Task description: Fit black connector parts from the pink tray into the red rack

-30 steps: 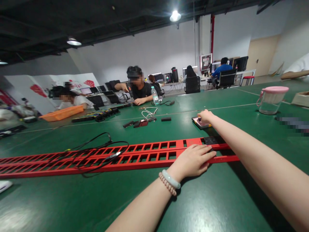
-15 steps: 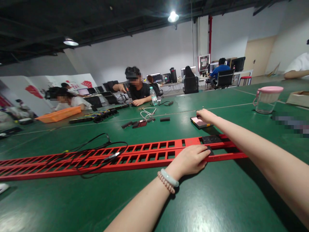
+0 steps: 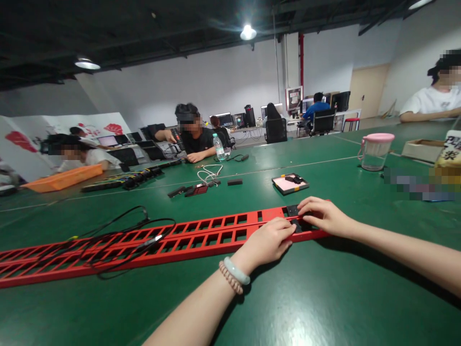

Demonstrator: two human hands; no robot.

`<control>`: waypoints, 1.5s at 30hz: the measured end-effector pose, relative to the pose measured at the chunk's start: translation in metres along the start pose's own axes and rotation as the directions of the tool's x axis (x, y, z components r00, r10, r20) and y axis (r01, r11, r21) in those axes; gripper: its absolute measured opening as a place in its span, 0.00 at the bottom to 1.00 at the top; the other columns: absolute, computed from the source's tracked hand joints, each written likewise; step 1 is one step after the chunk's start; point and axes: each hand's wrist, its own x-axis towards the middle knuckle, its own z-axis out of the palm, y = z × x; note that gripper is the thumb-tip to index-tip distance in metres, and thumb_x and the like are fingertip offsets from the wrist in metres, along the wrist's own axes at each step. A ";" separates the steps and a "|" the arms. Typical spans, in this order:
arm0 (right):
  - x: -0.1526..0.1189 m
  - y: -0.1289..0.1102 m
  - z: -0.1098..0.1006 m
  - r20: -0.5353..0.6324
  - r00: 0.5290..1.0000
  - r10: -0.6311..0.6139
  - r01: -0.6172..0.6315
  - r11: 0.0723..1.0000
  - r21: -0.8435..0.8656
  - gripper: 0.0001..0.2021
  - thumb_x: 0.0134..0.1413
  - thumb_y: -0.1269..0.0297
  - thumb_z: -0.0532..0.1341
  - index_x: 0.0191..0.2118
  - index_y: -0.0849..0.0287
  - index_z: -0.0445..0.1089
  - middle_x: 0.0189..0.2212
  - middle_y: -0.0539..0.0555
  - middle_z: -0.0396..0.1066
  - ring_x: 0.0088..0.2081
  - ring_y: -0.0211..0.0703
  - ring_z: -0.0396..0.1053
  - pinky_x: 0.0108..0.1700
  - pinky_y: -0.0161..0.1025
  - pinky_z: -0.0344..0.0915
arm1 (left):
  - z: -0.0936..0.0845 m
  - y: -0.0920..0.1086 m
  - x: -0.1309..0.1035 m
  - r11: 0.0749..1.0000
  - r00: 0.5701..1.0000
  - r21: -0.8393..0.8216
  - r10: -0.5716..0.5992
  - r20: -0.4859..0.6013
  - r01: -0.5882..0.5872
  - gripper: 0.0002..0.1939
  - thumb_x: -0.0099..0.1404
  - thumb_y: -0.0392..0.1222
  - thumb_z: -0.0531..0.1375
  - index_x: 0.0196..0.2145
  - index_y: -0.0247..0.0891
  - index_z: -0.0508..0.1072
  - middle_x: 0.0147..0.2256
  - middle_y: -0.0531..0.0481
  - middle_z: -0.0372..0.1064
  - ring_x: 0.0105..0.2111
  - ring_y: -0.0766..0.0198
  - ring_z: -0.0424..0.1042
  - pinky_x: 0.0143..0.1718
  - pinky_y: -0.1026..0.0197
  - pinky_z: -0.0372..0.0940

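A long red slotted frame (image 3: 201, 240) lies across the green table, with two small black plates in its right end. My left hand (image 3: 272, 235), with a bracelet and beads at the wrist, rests on the frame's near rail. Its fingers are together, gripping the near black plate (image 3: 297, 226). Over the open end of the frame, my right hand (image 3: 326, 216) has its fingers curled, with the tips at the far black plate (image 3: 292, 210). Whatever it pinches is too small to make out. Beyond the frame is a black-rimmed tray (image 3: 286, 185) holding small black parts.
Black cables (image 3: 133, 240) lie over the frame's left part. Farther back are a white cord (image 3: 209, 174), dark blocks (image 3: 196, 191) and a water bottle (image 3: 218, 148). A pink-lidded cup (image 3: 375, 154) and an open box (image 3: 421, 151) stand right. Other people sit around the table.
My right hand has moved from the tray down to the black plates at the frame's right end. My left hand stays on the frame. The view has turned slightly right.
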 end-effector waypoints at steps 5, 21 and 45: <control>-0.002 -0.010 0.007 0.083 0.992 -0.091 0.106 0.972 -0.208 0.13 0.56 0.65 0.54 0.46 0.55 0.70 0.43 0.59 0.60 0.47 0.46 0.62 0.50 0.47 0.62 | -0.002 0.002 0.002 1.000 1.000 0.024 0.008 0.011 -0.009 0.14 0.64 0.35 0.53 0.48 0.35 0.64 0.46 0.43 0.65 0.49 0.60 0.63 0.53 0.56 0.58; -0.001 -0.012 0.007 0.205 0.975 -0.091 0.139 0.963 -0.230 0.14 0.59 0.65 0.50 0.41 0.58 0.72 0.41 0.58 0.60 0.43 0.43 0.63 0.50 0.44 0.62 | -0.003 0.003 0.005 0.999 0.998 0.043 0.012 0.054 -0.014 0.11 0.65 0.34 0.52 0.46 0.36 0.65 0.45 0.44 0.64 0.48 0.60 0.62 0.51 0.56 0.59; 0.003 -0.002 -0.002 -0.033 0.996 0.084 -0.085 0.996 -0.015 0.17 0.48 0.63 0.61 0.45 0.59 0.62 0.39 0.56 0.64 0.34 0.40 0.65 0.34 0.38 0.66 | 0.004 0.004 0.007 0.977 0.996 0.191 0.089 0.020 -0.092 0.20 0.65 0.34 0.50 0.55 0.36 0.59 0.56 0.44 0.57 0.57 0.62 0.56 0.57 0.54 0.55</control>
